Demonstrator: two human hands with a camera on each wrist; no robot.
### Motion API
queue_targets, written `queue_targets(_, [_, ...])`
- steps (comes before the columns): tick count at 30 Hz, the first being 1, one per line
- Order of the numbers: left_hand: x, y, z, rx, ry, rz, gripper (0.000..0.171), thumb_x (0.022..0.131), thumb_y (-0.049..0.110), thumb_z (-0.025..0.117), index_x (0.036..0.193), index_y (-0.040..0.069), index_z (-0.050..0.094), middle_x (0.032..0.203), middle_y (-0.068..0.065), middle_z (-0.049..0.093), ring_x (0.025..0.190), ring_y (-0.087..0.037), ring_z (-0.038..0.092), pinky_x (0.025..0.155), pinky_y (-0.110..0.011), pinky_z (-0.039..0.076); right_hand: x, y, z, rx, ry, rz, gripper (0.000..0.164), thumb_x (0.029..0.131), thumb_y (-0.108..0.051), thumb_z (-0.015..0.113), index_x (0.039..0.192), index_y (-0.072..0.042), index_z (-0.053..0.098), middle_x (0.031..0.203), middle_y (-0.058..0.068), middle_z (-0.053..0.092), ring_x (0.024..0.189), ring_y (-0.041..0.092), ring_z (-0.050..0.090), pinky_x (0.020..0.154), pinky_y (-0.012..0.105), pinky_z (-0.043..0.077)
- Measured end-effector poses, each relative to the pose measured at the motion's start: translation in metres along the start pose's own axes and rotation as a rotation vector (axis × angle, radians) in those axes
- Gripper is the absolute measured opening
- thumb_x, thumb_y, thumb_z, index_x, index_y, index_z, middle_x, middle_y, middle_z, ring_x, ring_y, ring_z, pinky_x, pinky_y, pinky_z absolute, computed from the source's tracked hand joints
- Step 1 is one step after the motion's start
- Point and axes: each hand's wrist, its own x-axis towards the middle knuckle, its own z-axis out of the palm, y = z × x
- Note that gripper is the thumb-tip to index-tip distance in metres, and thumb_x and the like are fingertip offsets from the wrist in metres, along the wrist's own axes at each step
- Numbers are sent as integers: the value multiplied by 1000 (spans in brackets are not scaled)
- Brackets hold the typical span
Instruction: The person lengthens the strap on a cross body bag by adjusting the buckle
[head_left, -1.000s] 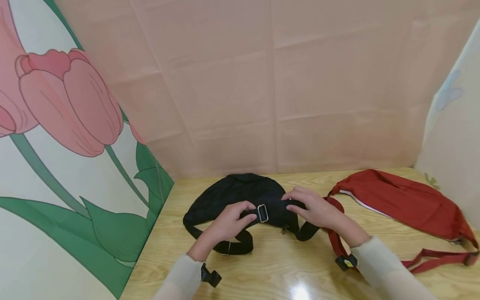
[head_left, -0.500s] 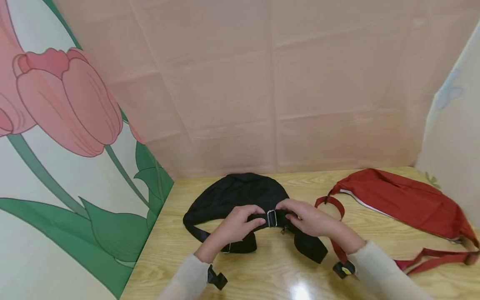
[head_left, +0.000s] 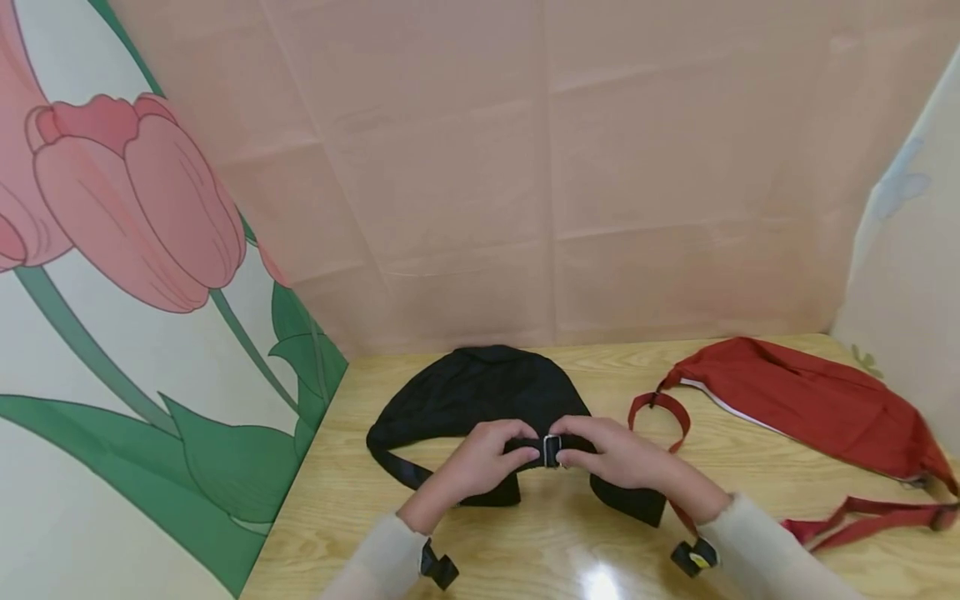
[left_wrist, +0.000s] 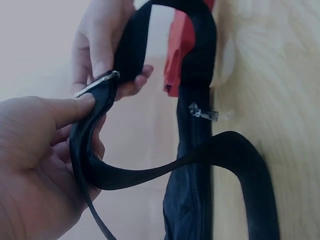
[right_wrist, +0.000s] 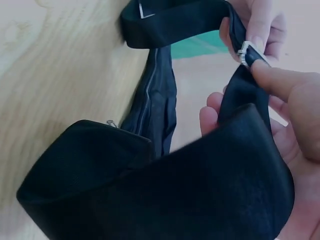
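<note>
A black waist bag (head_left: 480, 387) lies on the wooden table, its strap raised in front of it. My left hand (head_left: 483, 457) pinches the strap just left of a metal slider buckle (head_left: 552, 451). From the other side, my right hand (head_left: 622, 454) pinches the strap, thumb right at the buckle. In the left wrist view the strap (left_wrist: 132, 177) loops below the left hand, and the bag's zipper pull (left_wrist: 204, 113) hangs behind. A wide fold of black strap (right_wrist: 210, 185) fills the front of the right wrist view, partly hiding the right palm.
A red waist bag (head_left: 810, 408) lies at the right, its red strap (head_left: 870, 517) trailing forward and partly behind the right forearm. Behind the wooden table (head_left: 322, 508) hangs a pinkish sheet (head_left: 555, 208). A tulip-printed panel (head_left: 142, 208) stands at the left.
Both hands have come closer together at the buckle and moved lower, the left one rightward. The strap's right end has swung down and forward. The red bag has stayed put.
</note>
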Motion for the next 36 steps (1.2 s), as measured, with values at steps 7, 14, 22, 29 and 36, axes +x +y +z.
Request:
queue_targets(7, [-4, 0, 5, -31, -95, 36, 16, 99, 27, 67, 110, 16, 70, 102, 10, 69, 91, 1, 60, 82, -20, 51, -13, 0, 2, -13, -68, -18, 20, 100, -21, 65, 119, -29, 63, 109, -15, 67, 97, 2, 62, 84, 36, 55])
queue_targets(14, [-3, -9, 3, -30, -213, 105, 25, 101, 31, 63, 115, 11, 70, 102, 11, 67, 90, 4, 58, 80, -17, 50, -23, -1, 4, 11, -94, -34, 20, 99, -18, 67, 111, -33, 62, 93, -16, 62, 83, 3, 58, 74, 27, 49])
queue_targets(22, [2, -34, -10, -46, -197, 6, 23, 102, 37, 60, 113, 19, 70, 101, 12, 67, 91, 0, 59, 82, -22, 50, -31, -4, 8, 4, -100, -106, 22, 97, -14, 68, 111, -31, 63, 102, -17, 64, 86, 1, 57, 74, 28, 53])
queue_targets(29, [10, -63, -22, 64, -89, -77, 37, 103, 38, 58, 128, 11, 65, 123, 0, 66, 109, -16, 60, 96, -37, 50, -39, -3, 12, 13, -181, -100, 24, 97, -12, 67, 110, -31, 63, 101, -19, 64, 89, -1, 58, 77, 28, 53])
queue_targets(36, [16, -92, -26, 316, -54, -160, 53, 102, 44, 58, 149, 19, 50, 158, -5, 42, 145, -30, 35, 114, -60, 27, -42, -6, 21, 9, -238, -156, 28, 98, -6, 63, 112, -30, 63, 102, -18, 62, 92, -1, 57, 80, 26, 51])
